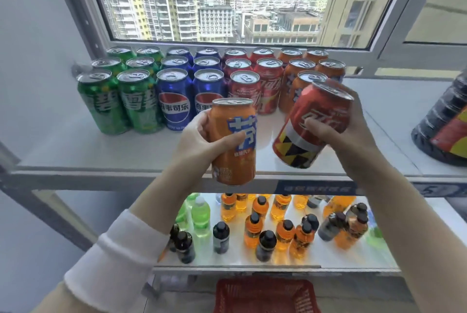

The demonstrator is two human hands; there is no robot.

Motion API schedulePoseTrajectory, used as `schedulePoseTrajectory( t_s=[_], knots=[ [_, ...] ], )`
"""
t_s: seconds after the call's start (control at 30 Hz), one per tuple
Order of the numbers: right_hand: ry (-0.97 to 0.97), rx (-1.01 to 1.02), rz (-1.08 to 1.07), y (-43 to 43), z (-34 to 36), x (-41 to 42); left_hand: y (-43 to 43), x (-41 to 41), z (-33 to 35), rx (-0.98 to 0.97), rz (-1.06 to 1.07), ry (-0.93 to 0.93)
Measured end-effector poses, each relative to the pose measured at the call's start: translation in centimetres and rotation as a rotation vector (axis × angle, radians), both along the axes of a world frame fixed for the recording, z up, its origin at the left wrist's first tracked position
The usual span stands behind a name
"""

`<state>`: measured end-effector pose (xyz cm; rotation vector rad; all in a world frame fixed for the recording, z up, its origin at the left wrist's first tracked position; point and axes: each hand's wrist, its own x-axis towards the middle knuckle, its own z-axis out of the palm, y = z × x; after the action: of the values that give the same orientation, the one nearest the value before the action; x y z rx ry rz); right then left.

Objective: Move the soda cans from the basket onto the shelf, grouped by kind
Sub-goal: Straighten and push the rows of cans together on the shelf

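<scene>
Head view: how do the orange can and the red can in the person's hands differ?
Colour: the orange can carries blue lettering; the red can has white lettering and a triangle pattern.
Pose: the orange can is nearly upright; the red can tilts, top to the right.
Hold: the left hand grips the orange can, the right hand the red can.
Both are off the shelf.

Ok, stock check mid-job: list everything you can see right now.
Green aluminium soda cans: six, green, top shelf left
Blue aluminium soda cans: six, blue, beside green
Red aluminium soda cans: five visible, red, beside blue
Orange aluminium soda cans: five visible, orange, rightmost
Plastic drink bottles: many, orange, green, dark, lower shelf
Plastic mesh basket: one, red, below shelves
Wrapped bundle: one, black, shelf's right end
Hands: left hand grips another orange can; right hand grips another red can, tilted
</scene>
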<state>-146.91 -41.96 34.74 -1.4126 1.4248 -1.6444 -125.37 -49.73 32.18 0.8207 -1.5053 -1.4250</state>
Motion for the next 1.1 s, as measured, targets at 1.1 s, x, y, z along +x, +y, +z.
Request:
schedulePoseTrajectory(
  t_s=[1.1],
  knots=[
    [1.257,0.412,-0.006,-11.5,7.0,-2.5,-2.5,2.6,0.2,-0.09,-0.016,-0.057]
  ],
)
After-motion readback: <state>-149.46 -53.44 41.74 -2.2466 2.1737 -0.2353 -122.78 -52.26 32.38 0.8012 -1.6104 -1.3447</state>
